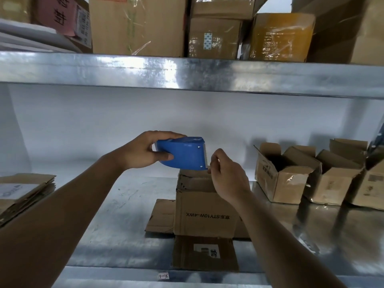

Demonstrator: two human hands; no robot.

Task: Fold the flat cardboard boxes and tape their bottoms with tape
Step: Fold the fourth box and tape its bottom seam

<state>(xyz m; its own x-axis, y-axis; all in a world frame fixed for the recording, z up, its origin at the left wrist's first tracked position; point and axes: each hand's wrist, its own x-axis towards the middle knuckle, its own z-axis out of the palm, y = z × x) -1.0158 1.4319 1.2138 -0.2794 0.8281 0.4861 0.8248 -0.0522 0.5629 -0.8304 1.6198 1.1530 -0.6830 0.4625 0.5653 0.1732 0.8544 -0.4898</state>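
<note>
You are holding the tape dispenser over an upturned box on the metal shelf.

Nearest you, at the shelf's (116, 231) front edge, a tag reading "1-3" (164, 276) is showing. The cardboard box (204, 213), printed "STY10W-4WX" upside down, is standing mid-shelf with flaps splayed. Your left hand (145, 151) is gripping the blue tape dispenser (182, 152); your right hand (226, 175) is pinching at its toothed end, fingers together. Flat boxes (25, 192) are lying at the left edge, folded boxes (286, 173) toward the right.
</note>
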